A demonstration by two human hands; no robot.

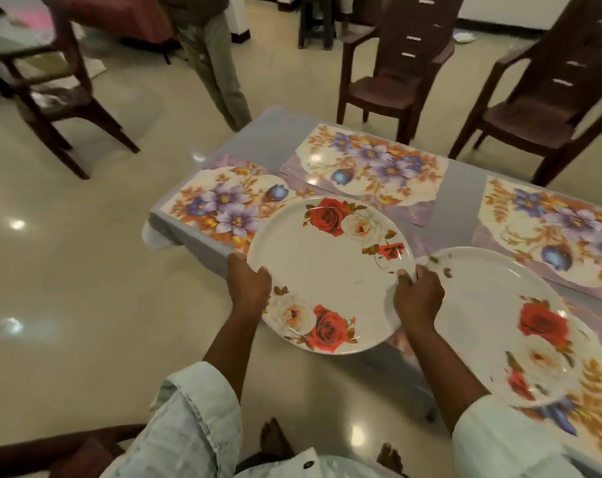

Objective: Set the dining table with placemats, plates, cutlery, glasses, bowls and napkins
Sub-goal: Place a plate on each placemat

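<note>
I hold a white plate with red and cream roses (330,267) in the air over the table's near left corner. My left hand (249,282) grips its left rim and my right hand (418,296) grips its right rim, thumbs on top. A second rose plate (492,315) lies on the placemat at the near right. Under the held plate sits a floral placemat with purple flowers (216,205). Two more floral placemats lie farther off, one at the far side (371,163) and one at the right (551,222).
The table with a grey cloth (461,205) runs from centre to right. Dark brown chairs stand behind it (389,77), (547,108) and at the left (51,94). A person's legs (216,70) stand beyond the table's far corner. My bare feet (275,439) are on the glossy floor.
</note>
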